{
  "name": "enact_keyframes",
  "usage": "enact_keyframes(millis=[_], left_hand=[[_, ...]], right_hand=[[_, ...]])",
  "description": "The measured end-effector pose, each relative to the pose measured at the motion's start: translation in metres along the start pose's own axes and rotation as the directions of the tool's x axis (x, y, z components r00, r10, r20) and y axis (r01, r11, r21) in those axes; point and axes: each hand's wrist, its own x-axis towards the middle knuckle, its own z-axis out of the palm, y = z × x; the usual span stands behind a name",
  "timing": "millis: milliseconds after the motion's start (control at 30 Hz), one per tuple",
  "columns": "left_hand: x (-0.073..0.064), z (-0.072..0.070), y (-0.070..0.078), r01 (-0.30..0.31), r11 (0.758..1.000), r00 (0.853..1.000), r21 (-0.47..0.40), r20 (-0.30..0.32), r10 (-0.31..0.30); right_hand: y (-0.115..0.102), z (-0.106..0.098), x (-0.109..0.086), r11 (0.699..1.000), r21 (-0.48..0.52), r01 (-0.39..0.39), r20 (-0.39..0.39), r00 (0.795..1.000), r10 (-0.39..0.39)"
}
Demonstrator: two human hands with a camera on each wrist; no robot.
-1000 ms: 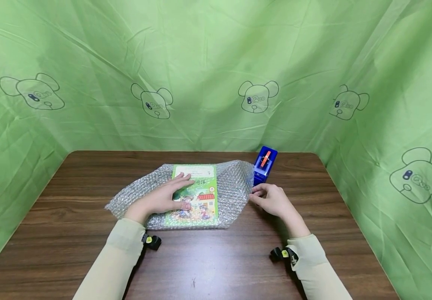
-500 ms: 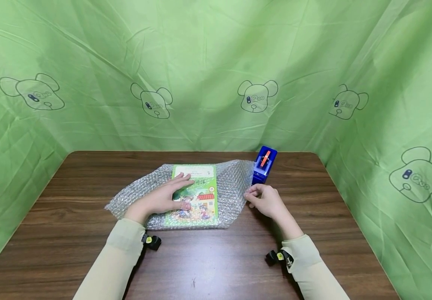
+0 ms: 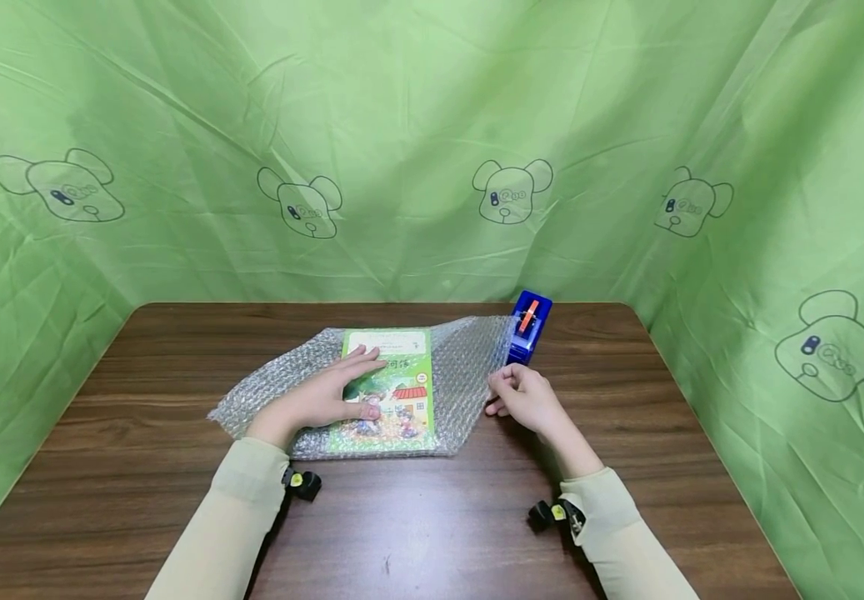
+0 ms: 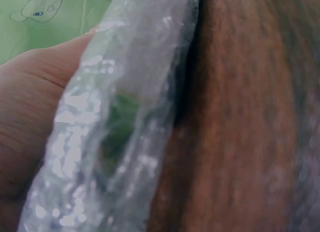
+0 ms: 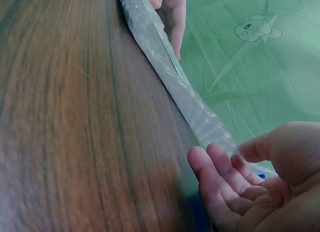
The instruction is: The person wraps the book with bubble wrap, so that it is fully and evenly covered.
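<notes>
Green cloth printed with outlined bear heads hangs behind and to both sides of a dark brown wooden table. At the table's centre lies a clear sheet of bubble wrap, and a green picture book with a cartoon cover rests flat on it. At about two o'clock from the book, just past the wrap's far right corner, stands a blue tape dispenser with an orange part. The left hand lies flat on the book's cover with fingers straight. The right hand, at three o'clock from the book, has its fingers curled, pinching the wrap's right edge.
</notes>
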Motion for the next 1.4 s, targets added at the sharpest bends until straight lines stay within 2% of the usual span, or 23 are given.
enact_keyframes(millis=[267,467,700,1000,1400], left_hand=[[-0.001,-0.001,0.003,-0.014,1.0,1.0,-0.01,-0.007,0.013],[-0.002,-0.001,0.004,-0.011,1.0,1.0,-0.013,-0.015,0.011],[-0.002,-0.001,0.002,0.003,1.0,1.0,-0.007,0.002,-0.003],[-0.001,0.0,0.001,0.002,1.0,1.0,-0.015,-0.001,-0.002],[-0.001,0.0,0.0,-0.002,1.0,1.0,-0.011,-0.005,0.002]], right_hand=[[-0.006,0.01,-0.002,0.985,0.174,-0.018,-0.023,0.999,0.023],[-0.012,0.02,-0.002,0.964,0.261,0.043,-0.074,0.997,-0.024],[-0.022,0.028,-0.001,0.949,0.303,0.087,-0.086,0.994,-0.063],[-0.034,0.034,0.001,0.93,0.361,0.073,-0.052,0.997,-0.058],[-0.049,0.042,0.003,0.92,0.385,0.074,-0.029,0.997,-0.068]])
